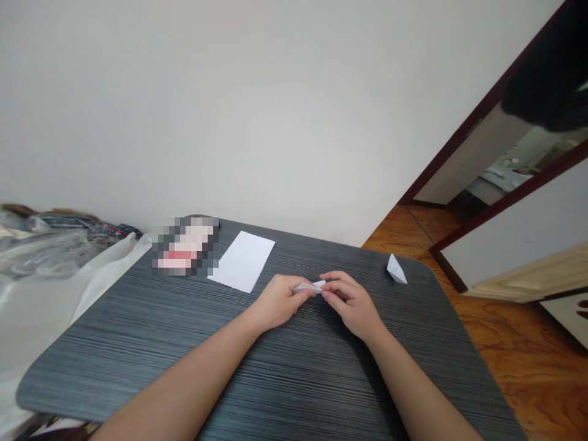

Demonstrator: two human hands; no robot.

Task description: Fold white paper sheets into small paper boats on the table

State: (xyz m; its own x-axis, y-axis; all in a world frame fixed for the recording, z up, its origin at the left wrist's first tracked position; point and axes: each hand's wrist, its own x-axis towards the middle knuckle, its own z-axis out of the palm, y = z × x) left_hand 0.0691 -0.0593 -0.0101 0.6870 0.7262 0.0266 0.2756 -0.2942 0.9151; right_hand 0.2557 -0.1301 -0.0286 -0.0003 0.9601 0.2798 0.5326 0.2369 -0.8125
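Observation:
A small piece of folded white paper (316,286) is held between both hands, just above the dark table. My left hand (281,301) pinches its left part between thumb and fingers. At its right end, my right hand (351,304) grips it with thumb and fingertips closed. The fingers cover much of the paper, so its full shape is hidden. To the left of my left hand lies a flat white sheet of paper (243,260). Farther right stands a small folded white paper shape (396,269), pointed at the top.
The dark wood-grain table (294,380) has rounded corners and meets a white wall (275,122). A pixelated, phone-like object (186,245) lies at its back left. Whitish fabric and plastic (55,288) fill the left side. Wooden floor (514,361) and a doorway are on the right.

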